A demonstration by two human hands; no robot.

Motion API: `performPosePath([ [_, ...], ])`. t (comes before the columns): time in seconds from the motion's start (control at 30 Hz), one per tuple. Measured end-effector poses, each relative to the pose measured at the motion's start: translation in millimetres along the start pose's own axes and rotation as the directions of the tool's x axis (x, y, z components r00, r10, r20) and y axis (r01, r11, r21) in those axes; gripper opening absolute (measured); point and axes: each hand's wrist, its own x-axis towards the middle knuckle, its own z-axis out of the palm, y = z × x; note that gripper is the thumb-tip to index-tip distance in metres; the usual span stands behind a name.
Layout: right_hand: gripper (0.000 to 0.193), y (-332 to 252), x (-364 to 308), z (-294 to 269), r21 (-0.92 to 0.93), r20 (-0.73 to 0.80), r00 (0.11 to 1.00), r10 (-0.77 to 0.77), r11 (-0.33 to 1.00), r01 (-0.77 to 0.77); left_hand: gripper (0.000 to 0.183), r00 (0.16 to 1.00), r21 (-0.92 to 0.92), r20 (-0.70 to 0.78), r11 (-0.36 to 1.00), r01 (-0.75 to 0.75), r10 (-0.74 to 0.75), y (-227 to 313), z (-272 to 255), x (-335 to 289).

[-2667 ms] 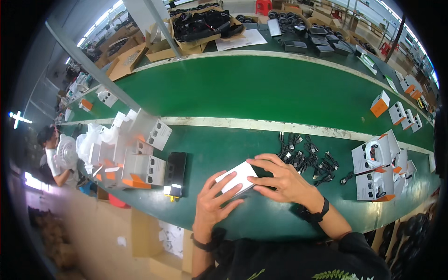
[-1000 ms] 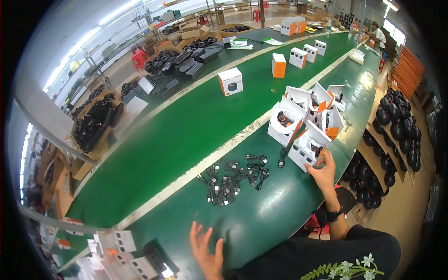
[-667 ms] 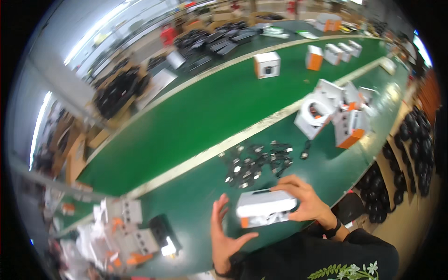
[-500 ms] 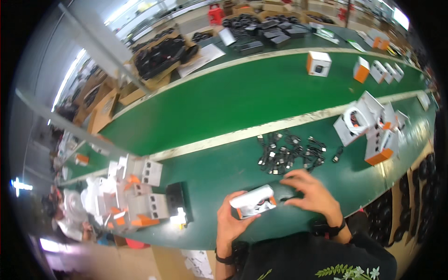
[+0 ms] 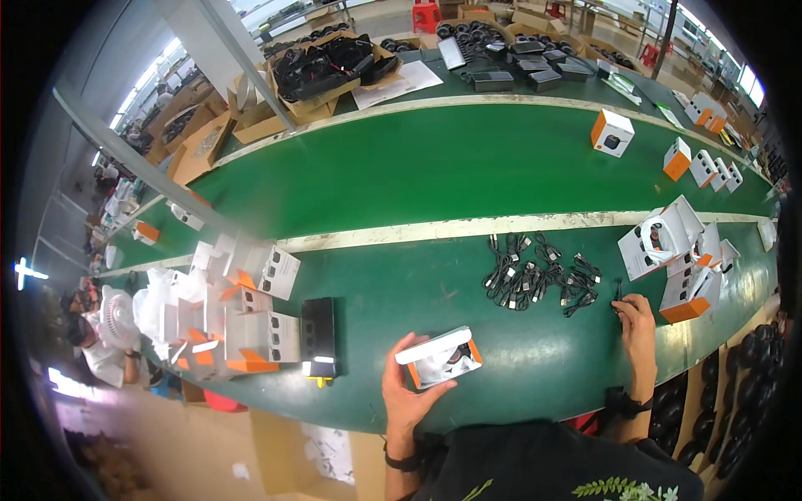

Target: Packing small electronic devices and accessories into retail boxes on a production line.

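My left hand (image 5: 404,394) is wrapped round a small white and orange box (image 5: 436,369), its lid tilted up; inside, a white wrapping and a dark round part show. Off to the right, my right hand (image 5: 638,327) pinches a short black cable (image 5: 618,291) at the table surface. A loose heap of black cables (image 5: 526,282) with pale plugs lies between the two hands, farther from me. Just beyond the right hand, open white and orange boxes (image 5: 692,302) stand together, one holding a white ring-shaped piece.
Left of me, several open boxes (image 5: 282,274) cluster beside a black oblong box (image 5: 318,338). Behind a pale rail (image 5: 468,227) runs a green belt (image 5: 401,167) carrying closed boxes (image 5: 612,134). Cartons of black parts (image 5: 322,68) stand beyond. A pale metal post (image 5: 150,167) rises at left.
My right hand has moved right, from beside the held box to the lone black cable, and its fingers have closed on it. My left hand still holds the box. The view has shifted.
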Motion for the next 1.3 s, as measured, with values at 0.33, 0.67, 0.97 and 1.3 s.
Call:
performPosePath([
  [0.33,0.024,-11.9,10.4,-28.5,-0.300,-0.085,0.964,-0.253,0.929,0.218,0.090,0.994,-0.064,0.029,0.992,-0.105,0.107,5.3,-15.4,-1.1],
  [0.67,0.020,-261.1,-6.7,-12.2,0.427,-0.089,0.438,-0.895,0.363,0.828,0.075,0.985,-0.146,-0.122,0.979,-0.140,0.122,6.3,-4.4,-13.7],
  [0.97,0.032,-294.6,-7.3,54.1,0.086,0.187,0.521,-0.833,0.542,0.836,0.080,0.979,-0.191,-0.135,0.965,-0.178,0.154,-9.7,3.1,-16.1],
  [1.3,0.035,-289.3,0.7,37.7,0.032,0.281,0.310,-0.908,0.332,0.943,0.043,0.992,-0.238,-0.098,0.970,0.052,-0.078,7.4,-8.5,4.5],
])
